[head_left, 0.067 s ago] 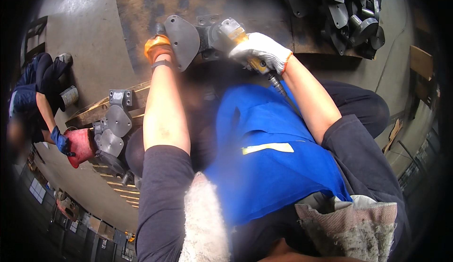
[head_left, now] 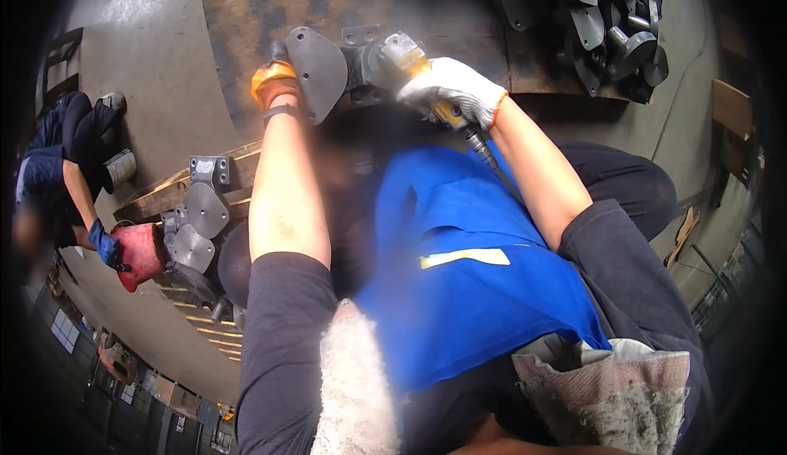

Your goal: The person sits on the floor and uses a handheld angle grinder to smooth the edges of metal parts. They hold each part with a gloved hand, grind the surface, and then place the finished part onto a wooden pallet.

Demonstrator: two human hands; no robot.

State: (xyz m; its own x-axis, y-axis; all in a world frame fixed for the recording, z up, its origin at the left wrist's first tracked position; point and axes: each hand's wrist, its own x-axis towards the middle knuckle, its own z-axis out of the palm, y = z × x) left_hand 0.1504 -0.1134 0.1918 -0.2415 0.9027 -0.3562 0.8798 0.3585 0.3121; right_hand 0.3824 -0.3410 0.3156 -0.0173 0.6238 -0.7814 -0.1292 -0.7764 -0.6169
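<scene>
My left hand (head_left: pixel 276 86), in an orange glove, is closed round the dark stub end of a grey metal part. That part has a flat, rounded plate (head_left: pixel 320 74) with small holes and a drilled bracket (head_left: pixel 361 35) on its right. In a white knit glove, my right hand (head_left: pixel 459 86) grips a yellow handheld air grinder (head_left: pixel 448 113). The grinder's head lies against the part's right side, next to the bracket; the exact contact spot is hidden. A hose fitting (head_left: pixel 482 148) runs from the grinder's lower end toward my lap.
The part rests on a worn wooden tabletop (head_left: pixel 246 12). Similar metal parts (head_left: pixel 589 29) are piled at the far right. More plated parts (head_left: pixel 205 209) sit on a slatted pallet (head_left: pixel 217 332) to my left. Beyond them, a co-worker's blue-gloved hand (head_left: pixel 104 246) touches a red container (head_left: pixel 139 254).
</scene>
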